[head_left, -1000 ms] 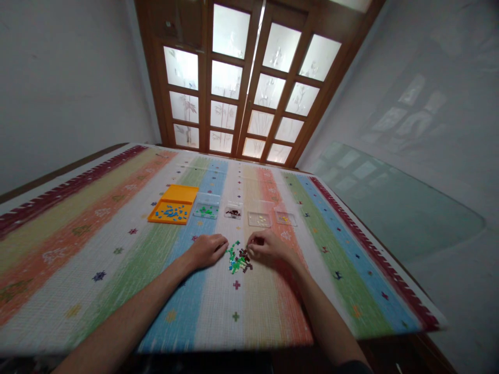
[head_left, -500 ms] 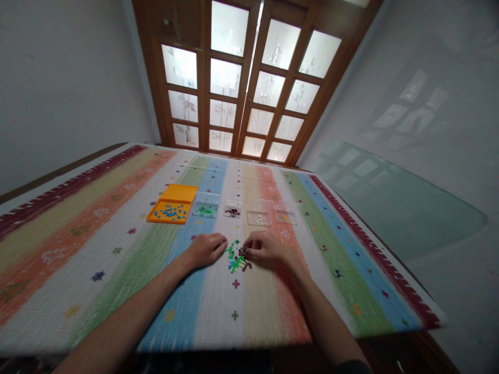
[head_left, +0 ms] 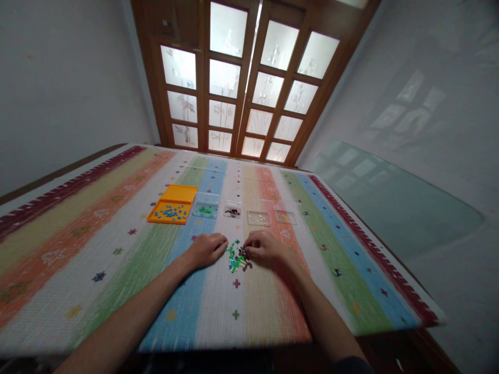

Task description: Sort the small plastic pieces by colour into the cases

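A small heap of tiny coloured pieces point(head_left: 237, 258), green, blue and dark red, lies on a striped mat point(head_left: 117, 259). My left hand point(head_left: 208, 248) rests curled on the mat just left of the heap, fingertips at its edge. My right hand point(head_left: 265, 247) sits at the heap's right side with fingers pinched together on the pieces; what they grip is too small to make out. Behind the heap stands a row of containers: an orange tray point(head_left: 171, 206) with blue pieces, then clear boxes with green pieces point(head_left: 205, 211), dark pieces point(head_left: 233, 211), pale pieces point(head_left: 259, 218) and yellow pieces point(head_left: 285, 217).
The mat covers a table whose right edge point(head_left: 390, 275) drops off beside a glass-topped surface point(head_left: 390, 208). A wooden door with frosted panes point(head_left: 245, 78) stands behind the table.
The right hand has shifted slightly left into the heap. The left hand has stayed in place. The view has tilted a little.
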Demonstrator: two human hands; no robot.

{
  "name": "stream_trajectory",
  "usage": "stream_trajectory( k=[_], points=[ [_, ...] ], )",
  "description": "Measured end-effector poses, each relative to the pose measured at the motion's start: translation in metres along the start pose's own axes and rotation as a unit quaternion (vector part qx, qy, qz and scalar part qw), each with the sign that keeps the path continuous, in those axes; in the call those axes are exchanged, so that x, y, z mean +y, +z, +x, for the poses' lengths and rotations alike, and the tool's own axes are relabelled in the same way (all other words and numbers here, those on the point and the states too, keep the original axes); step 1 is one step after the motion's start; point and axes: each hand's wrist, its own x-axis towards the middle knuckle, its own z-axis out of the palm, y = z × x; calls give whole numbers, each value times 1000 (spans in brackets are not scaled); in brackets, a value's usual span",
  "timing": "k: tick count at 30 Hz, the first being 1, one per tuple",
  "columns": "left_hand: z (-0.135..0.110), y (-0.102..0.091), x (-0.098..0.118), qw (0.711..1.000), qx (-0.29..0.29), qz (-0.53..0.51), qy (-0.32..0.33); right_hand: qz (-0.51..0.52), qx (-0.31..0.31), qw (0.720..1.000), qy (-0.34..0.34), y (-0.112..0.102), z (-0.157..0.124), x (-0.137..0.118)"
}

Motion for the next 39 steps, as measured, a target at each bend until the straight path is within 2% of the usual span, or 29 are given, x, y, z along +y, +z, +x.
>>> stream_trajectory(
  k=[6, 9, 13, 20, 25, 34, 39],
  points=[
    [0, 0, 1, 1000, 4, 2, -1, -46, 106, 992, -48, -9, 23, 7],
    [0, 0, 2, 1000, 3, 4, -1, -63, 170, 982, -42, -12, 41, 10],
    [-1, -1, 1, 1000, -1, 10, -4, -99, 217, 971, 21, -13, 67, 10],
    [0, -1, 1, 1000, -13, 8, -6, -153, 227, 951, 140, 3, 91, 7],
    [0, -2, 3, 1000, -18, 15, -10, -116, 253, 953, 117, 5, 79, 12],
    [0, -2, 3, 1000, -16, 12, -9, 21, 248, 967, 58, -2, 29, 19],
    [0, -3, 2, 1000, -18, 0, -7, 101, 231, 964, 82, 10, 7, 16]
  ],
)
